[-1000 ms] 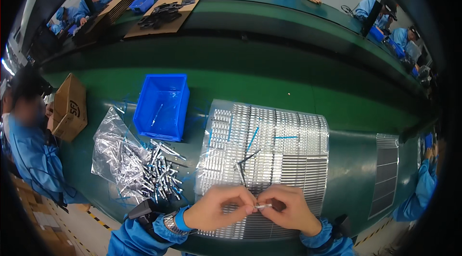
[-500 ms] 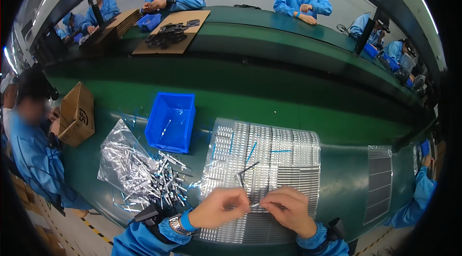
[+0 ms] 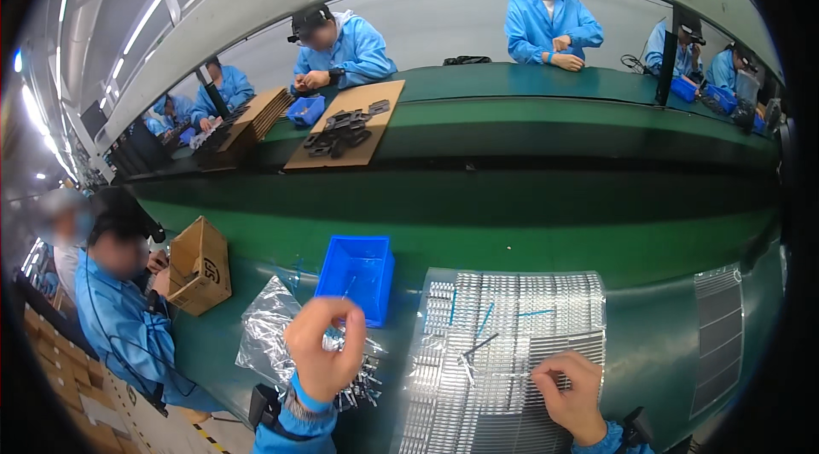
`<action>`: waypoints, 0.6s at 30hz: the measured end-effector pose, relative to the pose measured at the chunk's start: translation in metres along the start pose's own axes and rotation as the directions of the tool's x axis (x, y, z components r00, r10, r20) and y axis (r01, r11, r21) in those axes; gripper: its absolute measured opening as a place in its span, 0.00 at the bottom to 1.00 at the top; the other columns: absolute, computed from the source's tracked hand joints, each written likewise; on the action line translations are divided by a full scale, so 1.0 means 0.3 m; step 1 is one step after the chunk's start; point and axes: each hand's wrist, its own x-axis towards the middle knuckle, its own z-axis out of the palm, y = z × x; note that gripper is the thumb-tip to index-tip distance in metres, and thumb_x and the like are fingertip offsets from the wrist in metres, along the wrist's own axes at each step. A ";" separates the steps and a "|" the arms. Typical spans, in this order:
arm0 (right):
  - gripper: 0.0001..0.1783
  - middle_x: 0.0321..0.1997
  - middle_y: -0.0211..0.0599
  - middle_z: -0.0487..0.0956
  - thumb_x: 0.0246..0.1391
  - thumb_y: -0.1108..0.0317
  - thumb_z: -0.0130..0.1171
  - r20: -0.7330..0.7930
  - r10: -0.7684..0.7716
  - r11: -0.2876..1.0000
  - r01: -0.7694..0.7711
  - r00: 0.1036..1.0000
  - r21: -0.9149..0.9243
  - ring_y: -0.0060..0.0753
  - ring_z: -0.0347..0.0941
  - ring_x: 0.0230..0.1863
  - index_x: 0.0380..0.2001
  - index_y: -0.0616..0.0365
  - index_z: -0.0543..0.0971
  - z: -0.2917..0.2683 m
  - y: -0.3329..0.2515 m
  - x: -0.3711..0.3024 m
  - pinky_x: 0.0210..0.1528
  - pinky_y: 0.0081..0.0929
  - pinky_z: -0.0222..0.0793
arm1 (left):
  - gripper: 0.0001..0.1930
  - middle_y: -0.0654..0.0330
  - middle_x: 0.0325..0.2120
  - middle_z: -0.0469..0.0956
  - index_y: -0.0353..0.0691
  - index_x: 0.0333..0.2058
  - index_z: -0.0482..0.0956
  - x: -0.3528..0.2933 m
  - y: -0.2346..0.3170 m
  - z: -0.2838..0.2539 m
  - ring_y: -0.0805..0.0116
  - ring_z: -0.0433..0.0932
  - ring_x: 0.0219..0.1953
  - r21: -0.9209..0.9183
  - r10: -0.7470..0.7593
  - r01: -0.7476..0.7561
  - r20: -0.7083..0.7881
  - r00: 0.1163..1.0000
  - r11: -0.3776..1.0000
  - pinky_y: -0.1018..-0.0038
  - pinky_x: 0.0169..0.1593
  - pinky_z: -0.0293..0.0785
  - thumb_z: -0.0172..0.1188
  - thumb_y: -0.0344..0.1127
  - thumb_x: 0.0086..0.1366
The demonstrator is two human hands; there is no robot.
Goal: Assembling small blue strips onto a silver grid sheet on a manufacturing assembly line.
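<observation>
My left hand (image 3: 324, 350) is raised above a pile of small metal parts (image 3: 363, 386), just in front of the blue bin (image 3: 358, 273). Its fingers are curled shut and I see nothing in them. My right hand (image 3: 570, 387) rests on the near part of a clear ribbed plastic tray (image 3: 512, 309), its fingertips pinched on a thin metal pin (image 3: 510, 375) that lies along the tray. A few blue and dark thin pieces (image 3: 482, 330) lie loose on the tray's middle.
A crumpled clear plastic bag (image 3: 260, 330) lies left of the parts, with an open cardboard box (image 3: 200, 264) beyond it. A second ribbed tray (image 3: 721, 334) is at right. A co-worker in blue (image 3: 119, 309) sits at left; others work across the green conveyor (image 3: 512, 155).
My hands were together over the tray's near edge. The left hand has since swung left and up over the metal parts, while the right stays on the tray. My head has tilted up.
</observation>
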 end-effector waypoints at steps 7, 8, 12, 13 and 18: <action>0.03 0.26 0.35 0.82 0.47 0.77 0.69 0.075 0.000 1.000 0.002 0.997 -0.027 0.27 0.76 0.23 0.26 0.60 0.83 -0.021 0.007 -0.010 0.28 0.24 0.71 | 0.10 0.37 0.59 0.75 0.32 0.42 0.84 0.059 -0.017 0.024 0.51 0.83 0.35 0.312 -0.036 -0.037 0.223 0.974 0.949 0.65 0.41 0.79 0.59 0.22 0.62; 0.03 0.26 0.35 0.82 0.47 0.77 0.69 0.080 0.018 0.999 -0.016 0.997 -0.034 0.27 0.76 0.23 0.26 0.60 0.83 -0.018 0.008 -0.006 0.28 0.24 0.71 | 0.11 0.37 0.61 0.72 0.32 0.43 0.84 0.057 0.025 0.021 0.51 0.84 0.37 0.266 0.000 -0.051 0.186 0.982 0.963 0.64 0.42 0.79 0.59 0.21 0.61; 0.04 0.26 0.37 0.83 0.47 0.77 0.70 0.105 -0.023 0.993 0.035 0.994 -0.115 0.28 0.77 0.23 0.27 0.60 0.83 -0.027 -0.015 -0.008 0.26 0.22 0.71 | 0.13 0.49 0.51 0.83 0.35 0.42 0.85 -0.019 0.088 0.058 0.54 0.84 0.43 -0.064 0.250 -0.246 0.414 0.876 0.967 0.65 0.47 0.79 0.61 0.20 0.57; 0.05 0.27 0.37 0.83 0.47 0.77 0.71 0.139 -0.011 0.995 0.024 0.990 -0.095 0.28 0.78 0.24 0.27 0.60 0.83 -0.027 -0.014 -0.011 0.27 0.22 0.72 | 0.11 0.57 0.45 0.85 0.38 0.40 0.86 -0.052 0.088 0.078 0.56 0.84 0.46 -0.153 0.309 -0.269 0.445 0.840 0.951 0.66 0.47 0.80 0.65 0.23 0.57; 0.07 0.28 0.33 0.85 0.45 0.75 0.74 0.384 0.138 0.976 -0.060 0.913 -0.209 0.25 0.80 0.24 0.29 0.57 0.85 -0.084 0.030 -0.108 0.26 0.21 0.75 | 0.11 0.59 0.43 0.84 0.39 0.36 0.86 -0.214 0.064 0.167 0.59 0.83 0.49 -0.413 0.521 -0.322 0.609 0.599 0.852 0.65 0.51 0.80 0.72 0.34 0.54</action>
